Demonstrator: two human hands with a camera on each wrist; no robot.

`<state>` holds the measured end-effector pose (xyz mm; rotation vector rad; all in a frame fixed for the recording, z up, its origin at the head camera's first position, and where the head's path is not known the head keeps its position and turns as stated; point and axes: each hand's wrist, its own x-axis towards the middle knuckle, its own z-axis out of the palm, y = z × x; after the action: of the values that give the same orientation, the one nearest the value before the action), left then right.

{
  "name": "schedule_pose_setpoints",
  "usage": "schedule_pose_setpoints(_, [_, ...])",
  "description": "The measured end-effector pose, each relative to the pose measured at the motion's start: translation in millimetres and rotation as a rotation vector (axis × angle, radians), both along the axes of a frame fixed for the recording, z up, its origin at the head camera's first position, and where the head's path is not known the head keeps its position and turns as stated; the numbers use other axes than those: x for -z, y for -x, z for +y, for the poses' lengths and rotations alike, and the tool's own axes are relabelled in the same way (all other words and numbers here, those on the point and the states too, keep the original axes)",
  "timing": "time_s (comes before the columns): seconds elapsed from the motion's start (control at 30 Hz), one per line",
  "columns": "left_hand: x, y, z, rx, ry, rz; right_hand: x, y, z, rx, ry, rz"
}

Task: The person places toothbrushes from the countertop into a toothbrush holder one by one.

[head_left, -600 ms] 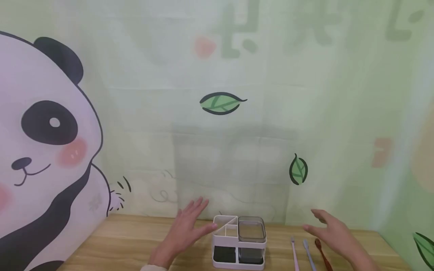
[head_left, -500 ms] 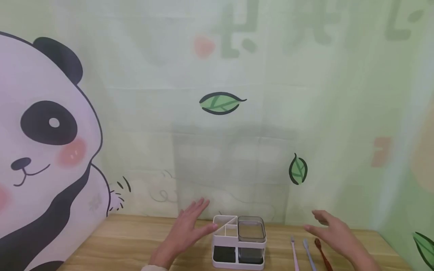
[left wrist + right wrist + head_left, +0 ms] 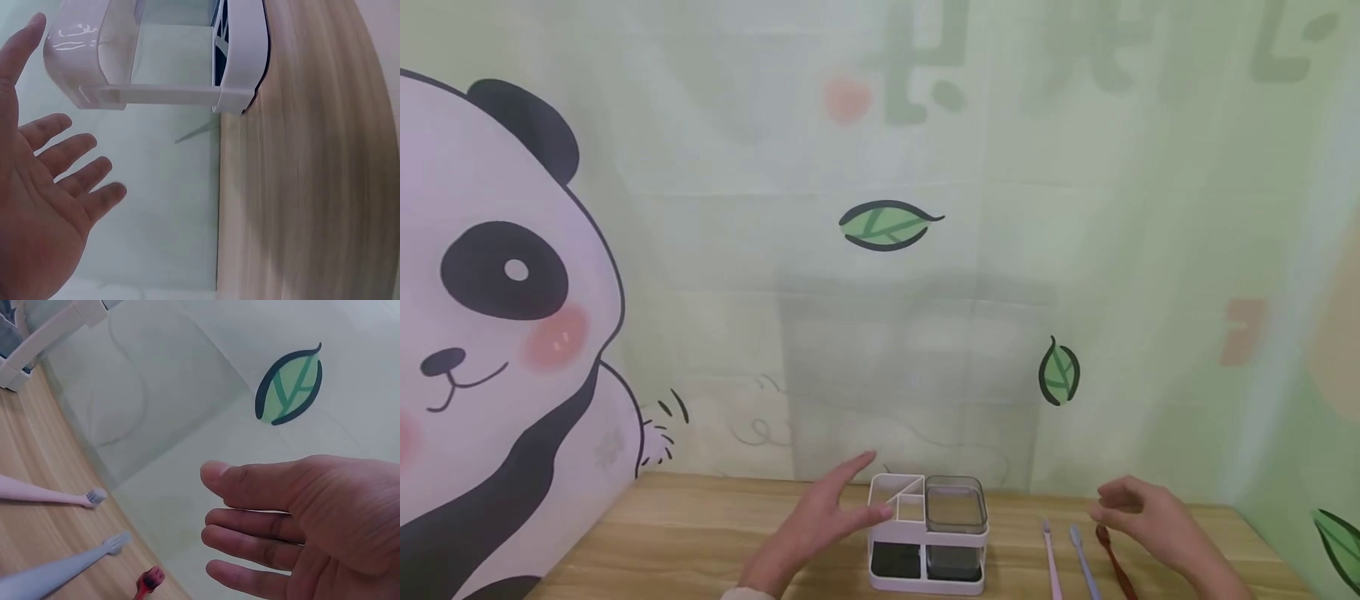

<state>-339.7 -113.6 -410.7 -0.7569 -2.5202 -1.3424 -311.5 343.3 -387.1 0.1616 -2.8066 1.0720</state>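
A white toothbrush organizer with divided slots stands on the table, a clear grey cup in its right side. My left hand is at its left, fingers spread; the thumb overlaps the rim in the head view. In the left wrist view that hand holds nothing beside the organizer. Three toothbrushes lie to the right: pink, blue and red-brown. Above the red-brown one hovers my right hand, fingers loosely bent, nothing between them in the right wrist view.
The wooden table ends at a pale green cloth backdrop printed with a large panda and leaves. Wood surface stretches out left of the organizer and between it and the pink toothbrush.
My right hand has shifted slightly right and down, closer over the red-brown toothbrush, its fingers more bent. My left hand has turned and moved slightly right, its thumb further over the organizer's rim.
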Motion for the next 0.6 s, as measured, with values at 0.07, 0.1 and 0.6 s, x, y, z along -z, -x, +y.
schedule_pose_setpoints(0.07, [0.4, -0.3, 1, 0.004, -0.01, -0.013, 1.4, 0.1, 2, 0.005, 0.005, -0.012])
schedule_pose_setpoints(0.1, [0.7, -0.2, 2, 0.01, -0.017, -0.018, 2.4, 0.2, 3, 0.007, 0.007, -0.021])
schedule_pose_setpoints(0.6, [2.5, -0.4, 9, 0.115, -0.114, -0.103, 30.5, 3.8, 16, 0.031, 0.104, -0.086])
